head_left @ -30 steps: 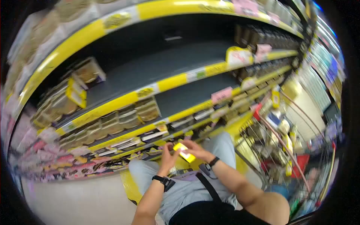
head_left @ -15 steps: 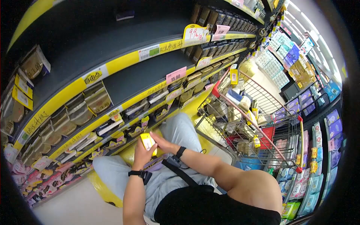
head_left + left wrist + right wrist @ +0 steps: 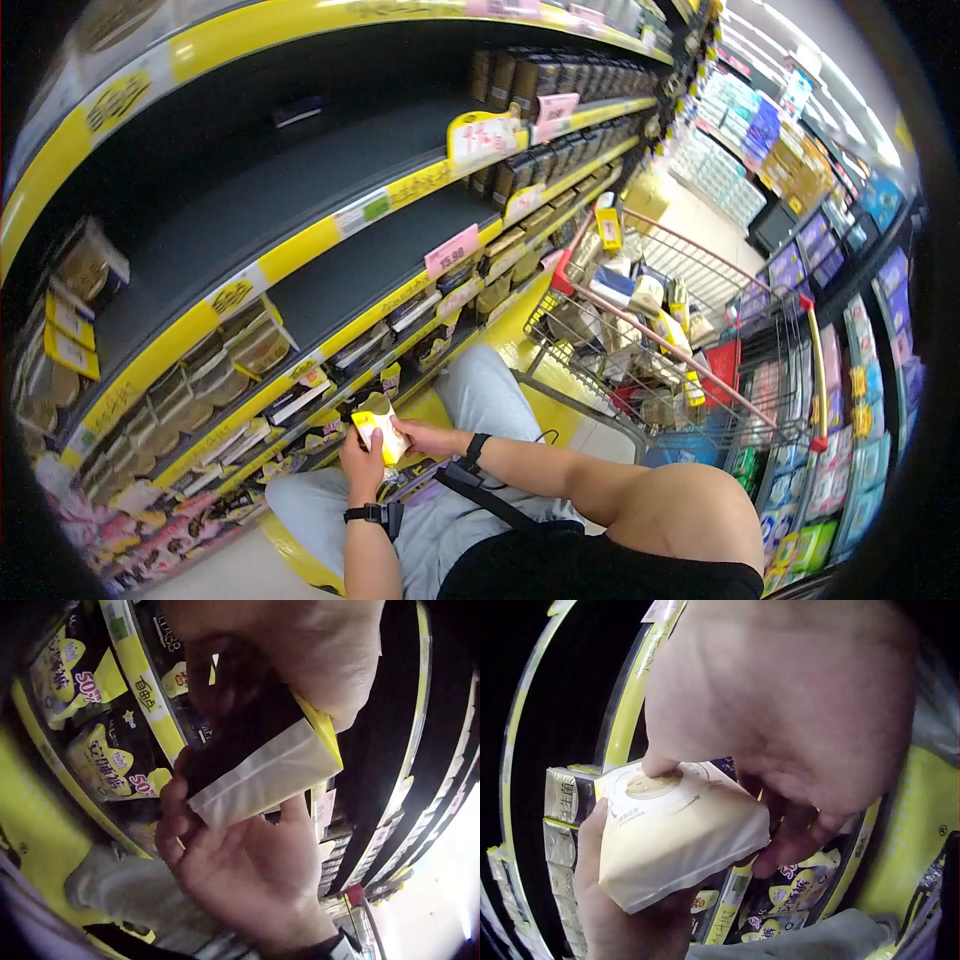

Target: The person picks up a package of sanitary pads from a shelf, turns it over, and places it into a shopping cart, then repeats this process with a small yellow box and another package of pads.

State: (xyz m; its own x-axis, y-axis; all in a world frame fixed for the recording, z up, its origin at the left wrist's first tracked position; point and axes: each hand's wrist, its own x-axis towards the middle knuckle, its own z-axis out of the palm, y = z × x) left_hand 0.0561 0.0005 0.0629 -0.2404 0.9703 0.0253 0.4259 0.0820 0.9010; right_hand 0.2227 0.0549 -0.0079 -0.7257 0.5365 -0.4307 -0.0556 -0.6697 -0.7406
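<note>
Both hands hold a small yellow, white and black soft pack (image 3: 385, 436) above the seated person's lap. My left hand (image 3: 362, 468) grips it from the near left side, its thumb on the pack's face in the head view. From the right, my right hand (image 3: 428, 438) grips the opposite side. Its thumb (image 3: 664, 763) presses on the pack's white printed face in the right wrist view, with the other fingers curled under the edge. The left wrist view shows a pale seamed side of the pack (image 3: 270, 776), with the right palm (image 3: 247, 877) beneath it.
Dark shelves with yellow price strips (image 3: 390, 190) rise in front, holding rows of packs (image 3: 215, 375) and dark boxes (image 3: 560, 75). At the right stands a shopping cart (image 3: 818, 365) filled with packs. The person's bent knees (image 3: 485, 385) flank the hands.
The pack has turned from a narrow yellow side to show more of its white face. The right hand's hold has shifted along it. The head view has swung to the right.
</note>
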